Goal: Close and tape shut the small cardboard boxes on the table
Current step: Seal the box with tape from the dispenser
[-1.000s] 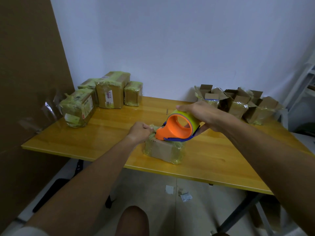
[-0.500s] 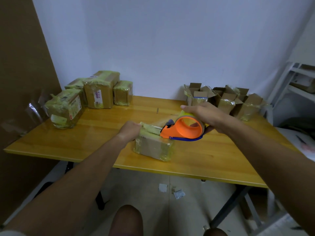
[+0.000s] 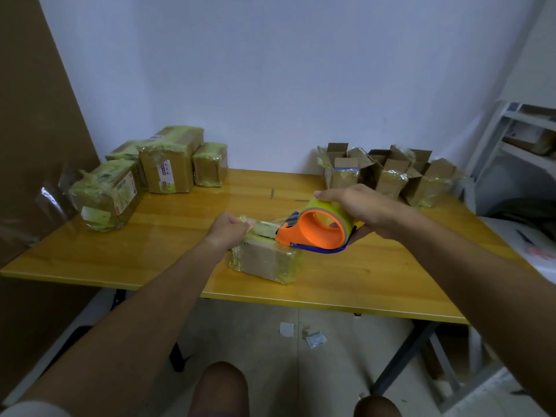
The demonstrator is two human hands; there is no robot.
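Note:
A small cardboard box [image 3: 264, 261] wrapped in shiny tape lies near the front edge of the wooden table [image 3: 168, 224]. My left hand [image 3: 228, 231] grips its upper left end with curled fingers. My right hand [image 3: 355, 206] holds an orange tape dispenser [image 3: 313, 233] with a yellowish roll over the box's right end. A strip of tape runs from the dispenser toward my left hand. Several open small boxes [image 3: 388, 173] stand at the back right.
Several taped boxes [image 3: 162, 167] are piled at the back left, one larger box [image 3: 105, 198] nearer the left edge. A brown board leans at the left. A white shelf [image 3: 523, 136] stands at the right. Paper scraps [image 3: 301, 334] lie on the floor under the table.
The dispenser has moved to the right across the box, drawing tape out from my left hand's end. The camera view has shifted slightly; my left hand stays on the box.

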